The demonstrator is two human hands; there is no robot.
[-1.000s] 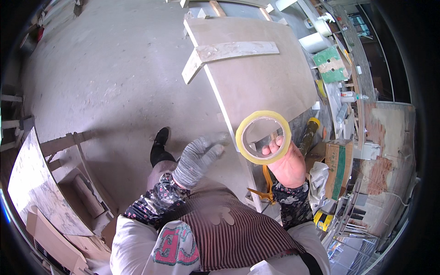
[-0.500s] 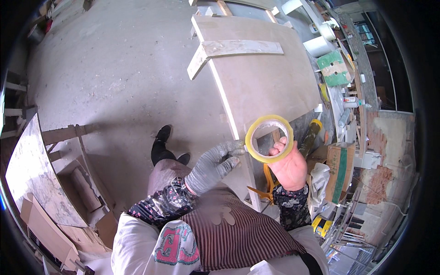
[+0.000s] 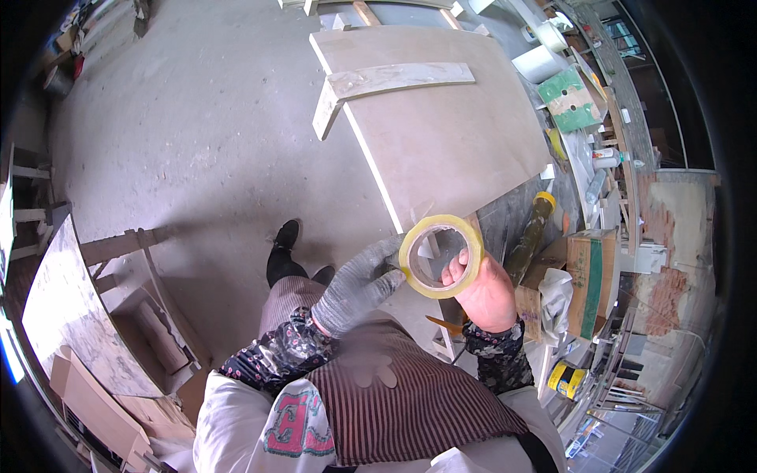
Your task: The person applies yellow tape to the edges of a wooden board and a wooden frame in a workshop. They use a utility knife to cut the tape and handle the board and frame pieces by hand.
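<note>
A roll of clear yellowish tape (image 3: 434, 290) is held up in front of me, its round hole facing me. My right hand (image 3: 489, 298), bare, grips it from the right, with curled fingers showing through the hole. On the other side, my left hand (image 3: 355, 285) wears a grey knit glove. Its thumb and fingers close on the roll's left edge, and the fingertips are partly hidden by the roll. A faint clear sliver stands above the roll's upper left; I cannot tell if it is loose tape.
Beyond my hands lies a wide pale board (image 3: 449, 150) with an angled wooden strip (image 3: 402, 79) on top. To the right are a dark tube with a yellow cap (image 3: 528, 240), a cardboard box (image 3: 595, 284) and a yellow-and-black tub (image 3: 566, 380). A wooden-framed structure (image 3: 71, 315) stands at left.
The tape roll and my right hand have shifted left and slightly down. My left hand has moved slightly left, its fingertips now more hidden at the roll's edge. The view has turned slightly.
</note>
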